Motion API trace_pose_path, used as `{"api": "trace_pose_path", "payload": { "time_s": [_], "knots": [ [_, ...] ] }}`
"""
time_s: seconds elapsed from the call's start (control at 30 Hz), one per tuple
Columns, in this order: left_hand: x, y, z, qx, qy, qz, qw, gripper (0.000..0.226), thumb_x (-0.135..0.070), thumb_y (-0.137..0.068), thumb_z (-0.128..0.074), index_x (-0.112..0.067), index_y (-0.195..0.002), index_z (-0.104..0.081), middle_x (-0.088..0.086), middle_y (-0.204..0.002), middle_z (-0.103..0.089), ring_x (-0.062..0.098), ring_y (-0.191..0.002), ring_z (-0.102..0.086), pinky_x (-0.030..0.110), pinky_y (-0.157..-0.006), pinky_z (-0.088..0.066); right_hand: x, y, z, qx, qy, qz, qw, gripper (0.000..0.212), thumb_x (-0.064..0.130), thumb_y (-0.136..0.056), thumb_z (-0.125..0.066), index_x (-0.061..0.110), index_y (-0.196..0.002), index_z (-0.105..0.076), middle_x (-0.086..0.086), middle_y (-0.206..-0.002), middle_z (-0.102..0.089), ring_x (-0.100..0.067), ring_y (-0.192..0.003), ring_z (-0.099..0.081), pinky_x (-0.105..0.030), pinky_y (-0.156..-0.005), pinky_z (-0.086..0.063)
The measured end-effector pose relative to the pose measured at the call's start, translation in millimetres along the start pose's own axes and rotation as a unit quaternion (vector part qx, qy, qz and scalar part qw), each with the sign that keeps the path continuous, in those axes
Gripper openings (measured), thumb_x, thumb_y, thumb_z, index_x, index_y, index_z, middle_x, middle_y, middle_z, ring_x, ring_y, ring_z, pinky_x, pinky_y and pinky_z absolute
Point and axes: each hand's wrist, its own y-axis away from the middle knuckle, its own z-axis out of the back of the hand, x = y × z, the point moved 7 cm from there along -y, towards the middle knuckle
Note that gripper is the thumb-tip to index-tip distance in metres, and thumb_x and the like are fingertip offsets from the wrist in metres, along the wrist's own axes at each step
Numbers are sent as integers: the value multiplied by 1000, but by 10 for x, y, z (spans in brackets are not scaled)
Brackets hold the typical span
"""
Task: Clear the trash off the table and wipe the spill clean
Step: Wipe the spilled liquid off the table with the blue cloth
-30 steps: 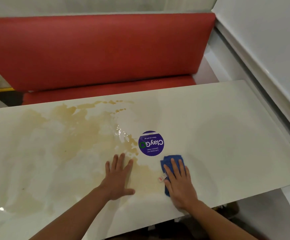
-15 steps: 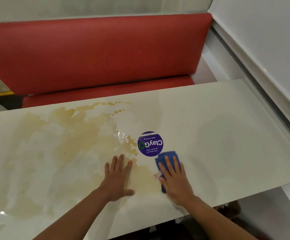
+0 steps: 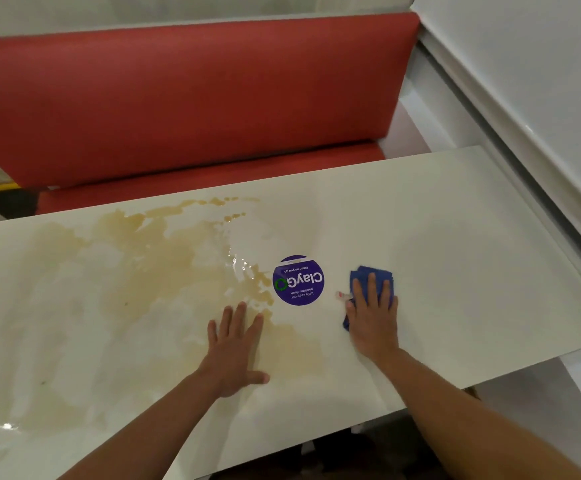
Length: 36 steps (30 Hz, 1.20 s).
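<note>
Right hand [image 3: 373, 322] is pressing the blue cloth [image 3: 372, 273] flat, fingers straight, cloth protruding beyond the fingertips. Left hand [image 3: 235, 351] is lying open, holding nothing, on the spill [image 3: 136, 268].

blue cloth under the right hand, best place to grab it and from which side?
Judging from this view: grip the far edge of the blue cloth, the bunched folds past the fingertips, coming from above. The right hand presses flat on the rest; its white tag at the left side is too small to hold.
</note>
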Motion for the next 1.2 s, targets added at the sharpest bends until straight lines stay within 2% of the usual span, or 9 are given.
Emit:
{"api": "trace_pose_path", "payload": {
  "time_s": [0.1, 0.23, 0.43, 0.5, 0.6, 0.8, 0.93, 1.07, 1.2],
  "knots": [
    [4, 1, -6, -2, -2, 0, 1000, 122, -73, -79, -66, -31, -159, 16, 10, -159, 42, 36, -146, 37, 58, -120, 12, 436, 616, -227, 48, -6, 116, 992, 58, 44, -107, -23, 19, -158, -35, -16, -167, -24, -46, -153, -18, -60, -116, -24],
    [9, 9, -16, -4, -1, -5, 1000, 122, -73, -79, -65, -31, -159, 18, 10, -158, 43, 36, -145, 39, 58, -120, 13, 112, 1131, -341, 88, -6, 185, 979, 58, 47, -108, -15, 25, -159, -32, -10, -170, -16, -38, -155, -13, -54, -118, -17],
    [6, 3, -5, -4, 0, -3, 1000, 123, -75, -78, -65, -31, -159, 17, 9, -158, 42, 36, -146, 38, 59, -121, 12, -1089, 519, -320, 113, 60, 53, 990, 62, 42, -104, -18, 18, -157, -38, -20, -168, -15, -51, -153, -3, -64, -108, -31],
    [1, -2, -5, 1, -2, -1, 1000, 123, -75, -78, -65, -31, -159, 16, 10, -159, 41, 36, -146, 38, 60, -121, 12, -1096, 277, -221, 95, 39, -15, 995, 59, 36, -100, -25, 11, -148, -48, -26, -164, -23, -58, -149, -13, -68, -104, -33],
    [-5, -6, -3, -1, -3, -1, 1000, 123, -76, -78, -64, -31, -159, 16, 10, -160, 39, 37, -146, 37, 61, -121, 11, -674, 168, -12, 48, -32, -142, 988, 59, 38, -106, -25, 16, -159, -32, -23, -167, -16, -51, -152, -13, -68, -116, -23],
    [-3, -9, -24, 2, -8, 5, 1000, 124, -75, -78, -65, -31, -159, 17, 10, -160, 39, 37, -146, 37, 60, -121, 10, 698, 1102, -356, 34, -60, 92, 993, 59, 39, -106, -29, 18, -161, -27, -18, -168, -15, -46, -154, -10, -61, -118, -18],
    [5, -6, -24, 0, -5, 6, 1000, 124, -74, -78, -66, -31, -159, 18, 10, -159, 41, 37, -146, 38, 60, -120, 11, 457, 1443, -426, 84, -22, 177, 980, 56, 43, -108, -25, 22, -159, -31, -12, -170, -16, -42, -155, -13, -57, -117, -17],
    [-5, -6, -26, 4, 4, 3, 1000, 124, -74, -78, -66, -31, -159, 18, 10, -158, 43, 37, -145, 39, 60, -120, 12, -263, 1069, -321, 103, -16, 89, 991, 57, 47, -108, -12, 31, -162, -16, -9, -171, -7, -40, -156, -8, -55, -118, -21],
    [-11, -1, -20, 7, 5, 7, 1000, 124, -72, -79, -68, -31, -159, 17, 10, -158, 42, 37, -145, 39, 61, -119, 12, -497, 502, -216, 74, -9, -10, 997, 63, 37, -102, -44, 16, -159, -31, -22, -167, -13, -52, -150, -14, -67, -109, -35]
  ]
}}
